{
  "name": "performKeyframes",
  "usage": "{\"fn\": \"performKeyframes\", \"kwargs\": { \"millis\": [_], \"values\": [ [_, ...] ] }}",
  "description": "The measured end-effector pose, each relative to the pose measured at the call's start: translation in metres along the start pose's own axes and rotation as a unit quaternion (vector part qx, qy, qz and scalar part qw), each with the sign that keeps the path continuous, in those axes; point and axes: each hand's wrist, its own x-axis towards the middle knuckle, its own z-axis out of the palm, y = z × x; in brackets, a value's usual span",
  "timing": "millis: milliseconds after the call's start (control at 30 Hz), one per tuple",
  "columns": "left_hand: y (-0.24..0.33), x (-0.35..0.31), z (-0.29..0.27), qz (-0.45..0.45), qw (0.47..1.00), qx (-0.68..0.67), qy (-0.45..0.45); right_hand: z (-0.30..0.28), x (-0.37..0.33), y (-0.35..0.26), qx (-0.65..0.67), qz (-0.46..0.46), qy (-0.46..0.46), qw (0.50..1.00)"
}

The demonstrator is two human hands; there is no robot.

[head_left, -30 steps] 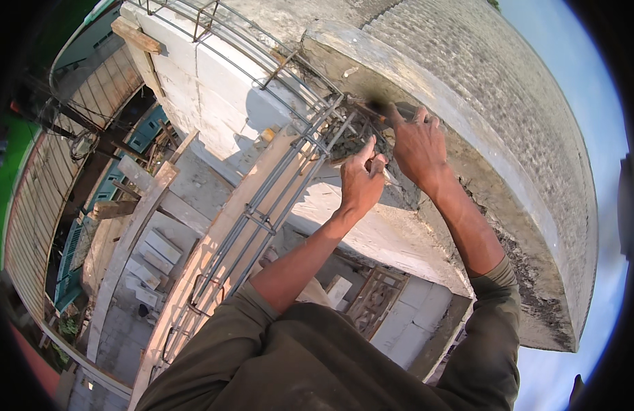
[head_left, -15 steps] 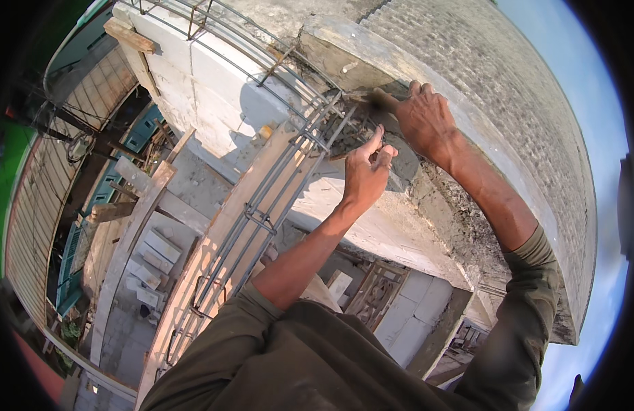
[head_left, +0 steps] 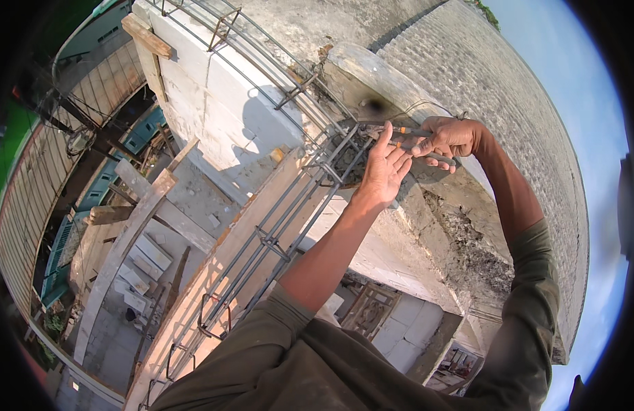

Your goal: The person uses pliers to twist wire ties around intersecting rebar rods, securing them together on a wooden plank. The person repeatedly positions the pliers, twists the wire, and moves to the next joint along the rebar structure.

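My right hand point(head_left: 450, 140) is closed round the handles of a pair of pliers point(head_left: 407, 130), dark with orange bands. Their jaw end points left at the corner of a steel rebar cage point(head_left: 269, 240), where the exact bite is hard to make out. Just below the tool is my left hand point(head_left: 385, 171), palm up, fingers and thumb stretched apart beside the lower handle; whether it touches the handle I cannot tell. At that corner the cage bars cross over rough grey mortar. A thin wire point(head_left: 426, 103) curves over the concrete ledge behind the pliers.
A white block wall point(head_left: 228, 89) stands left of the cage, and a wooden formwork board point(head_left: 221, 253) runs beneath it. Corrugated roofing point(head_left: 488, 89) slopes away on the right. Far below on the left lie timber and pale blocks point(head_left: 149, 257) at a lower level.
My right hand has moved right and turned, and the pliers now show in it. My left hand has opened from curled fingers and moved slightly right. The view has shifted a little.
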Motion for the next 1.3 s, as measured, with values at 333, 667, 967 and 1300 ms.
{"fn": "performKeyframes", "kwargs": {
  "millis": [333, 667, 967, 1300],
  "values": [
    [0.003, 0.039, -0.040, 0.022, 0.988, -0.141, -0.057, 0.109, 0.002, 0.005, -0.006, -0.063, 0.191, 0.980],
    [0.007, 0.043, 0.028, 0.061, 0.965, -0.189, 0.170, 0.099, 0.001, 0.015, -0.610, -0.051, 0.418, 0.671],
    [-0.010, 0.050, 0.013, 0.033, 0.954, -0.286, 0.079, 0.080, -0.016, 0.028, -0.036, -0.029, 0.243, 0.969],
    [0.009, 0.044, 0.026, 0.002, 0.957, -0.223, 0.185, 0.125, -0.032, 0.031, -0.470, -0.072, 0.541, 0.694]
  ]
}}
